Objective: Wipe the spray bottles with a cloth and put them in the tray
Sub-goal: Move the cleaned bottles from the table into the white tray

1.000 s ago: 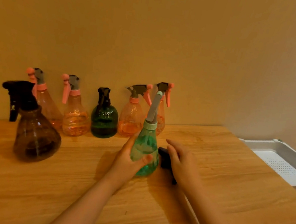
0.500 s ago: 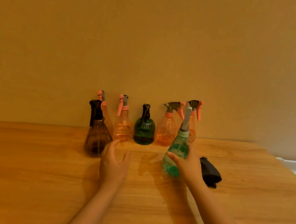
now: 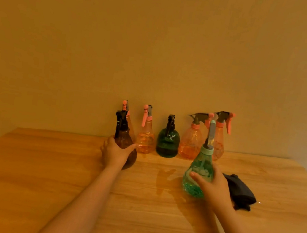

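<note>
Right hand (image 3: 213, 184) grips teal bottle (image 3: 199, 173) – upright, leaning right; left hand (image 3: 115, 152) grips brown bottle (image 3: 126, 142)

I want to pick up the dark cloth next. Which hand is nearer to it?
Right. The right hand holds the teal bottle just beside the cloth; the left hand grips the brown bottle, far across the table.

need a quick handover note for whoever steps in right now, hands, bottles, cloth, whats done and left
Left hand grips the brown bottle.
Right hand grips the teal bottle, upright on the table.
Dark cloth lies beside the right hand, unheld.
Four orange bottles and the green bottle stand by the wall.
Tray not in view; no bottle seen in it. All seven still to put away.
</note>
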{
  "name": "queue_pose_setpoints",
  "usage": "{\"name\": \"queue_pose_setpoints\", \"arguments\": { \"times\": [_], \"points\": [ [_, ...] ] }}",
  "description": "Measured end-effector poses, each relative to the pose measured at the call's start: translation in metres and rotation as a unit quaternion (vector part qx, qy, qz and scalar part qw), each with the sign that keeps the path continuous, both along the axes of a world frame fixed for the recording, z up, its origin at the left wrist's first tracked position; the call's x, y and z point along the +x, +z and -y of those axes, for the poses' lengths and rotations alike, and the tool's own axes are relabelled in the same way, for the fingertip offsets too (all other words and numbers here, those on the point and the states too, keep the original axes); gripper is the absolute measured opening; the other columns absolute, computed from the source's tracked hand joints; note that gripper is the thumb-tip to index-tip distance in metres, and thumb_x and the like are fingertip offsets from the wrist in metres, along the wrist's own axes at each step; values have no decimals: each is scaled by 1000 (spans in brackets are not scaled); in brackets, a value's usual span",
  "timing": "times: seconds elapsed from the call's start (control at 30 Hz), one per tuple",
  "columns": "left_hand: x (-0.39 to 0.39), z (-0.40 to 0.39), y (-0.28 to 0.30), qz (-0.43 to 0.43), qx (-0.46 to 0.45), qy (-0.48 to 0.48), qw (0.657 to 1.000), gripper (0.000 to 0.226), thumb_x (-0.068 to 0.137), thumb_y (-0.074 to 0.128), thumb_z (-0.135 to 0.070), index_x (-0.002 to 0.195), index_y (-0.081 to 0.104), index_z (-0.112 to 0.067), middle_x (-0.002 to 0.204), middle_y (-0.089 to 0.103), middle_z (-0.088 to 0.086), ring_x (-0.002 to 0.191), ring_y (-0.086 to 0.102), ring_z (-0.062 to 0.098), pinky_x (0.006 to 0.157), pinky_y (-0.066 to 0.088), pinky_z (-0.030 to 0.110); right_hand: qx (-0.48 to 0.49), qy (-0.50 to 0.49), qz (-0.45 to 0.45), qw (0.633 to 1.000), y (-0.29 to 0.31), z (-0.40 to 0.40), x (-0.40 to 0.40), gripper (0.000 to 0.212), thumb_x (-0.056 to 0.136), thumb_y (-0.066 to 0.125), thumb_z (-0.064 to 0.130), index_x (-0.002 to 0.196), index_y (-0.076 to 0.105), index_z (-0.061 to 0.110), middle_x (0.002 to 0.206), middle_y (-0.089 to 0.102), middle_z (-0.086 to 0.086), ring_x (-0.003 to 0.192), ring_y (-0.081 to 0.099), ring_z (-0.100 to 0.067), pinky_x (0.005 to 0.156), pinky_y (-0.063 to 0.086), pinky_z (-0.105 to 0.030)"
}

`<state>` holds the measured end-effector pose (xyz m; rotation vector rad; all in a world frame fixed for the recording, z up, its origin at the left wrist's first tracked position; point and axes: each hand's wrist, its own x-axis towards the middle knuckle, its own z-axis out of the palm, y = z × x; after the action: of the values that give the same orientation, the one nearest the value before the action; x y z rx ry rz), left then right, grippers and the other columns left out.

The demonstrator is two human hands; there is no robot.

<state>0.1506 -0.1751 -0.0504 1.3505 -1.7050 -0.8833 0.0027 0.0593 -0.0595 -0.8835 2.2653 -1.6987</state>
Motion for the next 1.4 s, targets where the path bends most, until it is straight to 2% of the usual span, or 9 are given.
{"name": "queue_pose_setpoints", "arguments": {
  "times": [0.2, 0.37, 0.47, 0.7, 0.8, 0.9, 1.03, 1.17, 1.4],
  "points": [
    [3, -17, -3, -120, 48, -144, 981, 68, 78, 76, -13, 139, 44, -18, 119, 54, -2, 116, 50, 19, 94, 45, 36, 7, 0, -10, 1000, -2, 0, -2, 72, 74, 76, 34, 136, 42, 21, 124, 56, 1, 110, 54, -16, 93, 46, -37],
    [1, -46, 4, -129, 119, -319, 931, 45, 82, 69, -1, 116, 52, -24, 106, 60, 0, 106, 58, 24, 80, 49, 26, 16, 0, -15, 1000, 0, -3, 0, 73, 73, 76, 37, 135, 41, 22, 123, 55, 4, 110, 53, -14, 94, 46, -38],
    [-5, -61, 10, -64, 112, -376, 918, 45, 70, 72, -18, 107, 49, -28, 123, 41, 2, 115, 46, 23, 86, 42, 26, 13, 1, -21, 1000, 2, -8, 4, 67, 74, 76, 34, 132, 43, 22, 118, 57, 6, 104, 55, -10, 88, 47, -30],
    [-4, -75, 5, -115, 159, -407, 892, 79, 83, 65, -16, 149, 24, -31, 139, 41, 5, 125, 45, 28, 98, 43, 37, 12, -2, -18, 1000, 8, -22, 9, 64, 76, 75, 29, 131, 44, 19, 112, 57, 7, 103, 56, -11, 86, 46, -28],
    [-14, -93, -1, 0, 35, -311, 950, 83, 78, 75, -38, 146, 28, -27, 139, 32, 1, 134, 29, 24, 105, 34, 39, 7, -15, -15, 1000, 13, -23, 13, 62, 74, 77, 27, 125, 43, 23, 105, 53, 10, 97, 53, -9, 83, 44, -26],
    [-23, -112, -4, -17, -9, -159, 987, 82, 74, 79, -38, 141, 37, -17, 140, 37, 4, 133, 32, 24, 108, 34, 40, 13, -24, -32, 999, 16, -22, 13, 63, 68, 81, 29, 120, 46, 24, 104, 55, 10, 96, 55, -8, 79, 44, -24],
    [-29, -118, -2, -89, 55, -206, 973, 44, 79, 70, -22, 119, 50, -25, 123, 54, 3, 120, 49, 26, 101, 44, 43, 9, -7, -2, 1000, 19, -25, 11, 65, 70, 81, 22, 125, 47, 19, 103, 56, 8, 91, 55, -9, 77, 43, -23],
    [-32, -116, 4, -26, -12, -182, 983, 61, 74, 78, -37, 128, 52, -21, 135, 41, 2, 130, 35, 27, 103, 36, 40, -8, 18, 26, 999, 21, -27, 4, 62, 73, 78, 14, 125, 46, 18, 103, 57, 7, 95, 56, -12, 78, 43, -25],
    [-44, -134, 13, -111, -1, -250, 962, 37, 78, 78, -18, 105, 57, -31, 88, 56, -23, 82, 50, -8, 78, 40, 21, -30, 43, 6, 999, 25, -32, -17, 53, 74, 77, 22, 121, 52, 18, 113, 61, 6, 107, 56, -11, 89, 46, -29]
  ]
}}
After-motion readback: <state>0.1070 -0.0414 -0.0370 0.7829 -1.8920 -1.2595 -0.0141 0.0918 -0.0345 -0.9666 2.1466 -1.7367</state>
